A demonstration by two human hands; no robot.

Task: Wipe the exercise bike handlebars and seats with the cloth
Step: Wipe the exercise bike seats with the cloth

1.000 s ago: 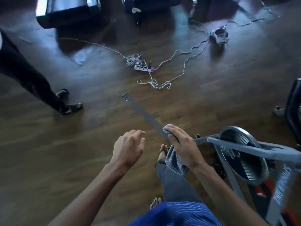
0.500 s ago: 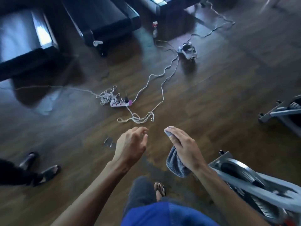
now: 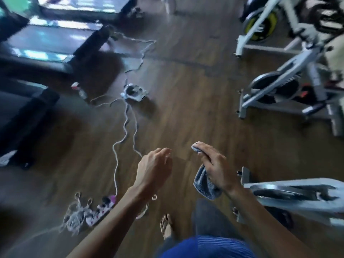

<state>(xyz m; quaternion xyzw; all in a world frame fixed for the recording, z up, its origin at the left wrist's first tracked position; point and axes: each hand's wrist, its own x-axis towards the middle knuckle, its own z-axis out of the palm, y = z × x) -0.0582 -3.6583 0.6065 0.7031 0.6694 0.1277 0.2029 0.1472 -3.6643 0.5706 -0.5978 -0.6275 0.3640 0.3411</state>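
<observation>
- Three exercise bikes line the right side: the nearest bike (image 3: 297, 192) at lower right, a grey bike (image 3: 279, 86) at mid right, and a white bike (image 3: 260, 23) with a yellow-green flywheel at upper right.
- White cable (image 3: 126, 127) snakes down the wooden floor (image 3: 186, 90) from a small device (image 3: 134, 91) at centre to a power strip (image 3: 101, 211) at lower left, just beside the left forearm.
- Dark treadmills (image 3: 52, 43) fill the upper left, and a spray bottle (image 3: 79, 89) lies near them.
- Left hand (image 3: 154, 168) hovers mid-frame, fingers loosely curled, holding nothing.
- Right hand (image 3: 214, 168) is just beside it, fingers curled round the cloth (image 3: 203, 185), which is up in the air, near the nearest bike but apart from it.
- Cloth's long axis runs from the fingertips at its top down towards the wrist. A small corner pokes past the fingertips and the bulk hangs below the palm.
- Its middle is hidden under the fingers.
- Nearest bike is cut off by the right edge, so its handlebars and seat cannot be made out.
- Everything is smeared by blur.
</observation>
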